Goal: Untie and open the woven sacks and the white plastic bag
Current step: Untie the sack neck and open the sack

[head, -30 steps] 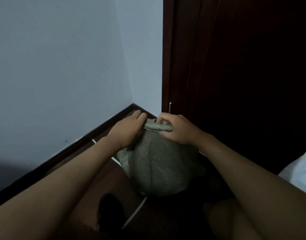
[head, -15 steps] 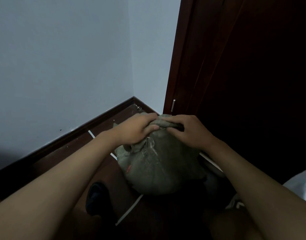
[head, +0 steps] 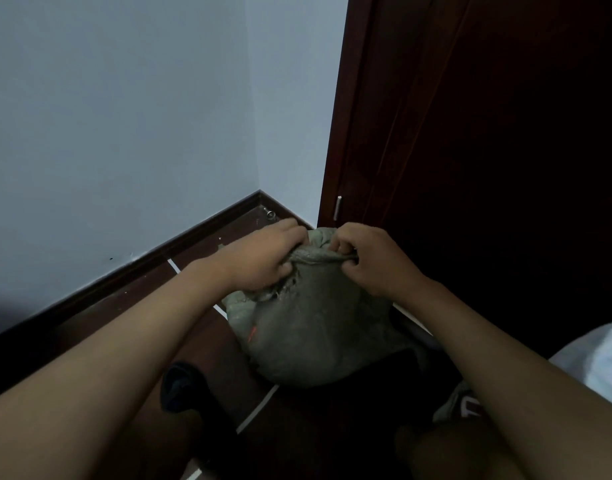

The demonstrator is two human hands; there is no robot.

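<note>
Left hand (head: 263, 258) and right hand (head: 370, 259) both grip the woven sack's (head: 318, 327) bunched top.

Both my forearms are bare from the bottom edge of the view all the way to the wrists; no sleeve shows anywhere along them. My left hand (head: 266, 258) wears no glove, ring or band that I can see, and its wrist carries no watch or strap. My right hand (head: 370, 261) is bare too, knuckles and wrist uncovered. Down low, my left foot (head: 180, 386) is in something dark, a sock or slipper; the light is too dim to tell which. By my right knee sits a grey shoe (head: 462, 405) with a pale marking.
</note>
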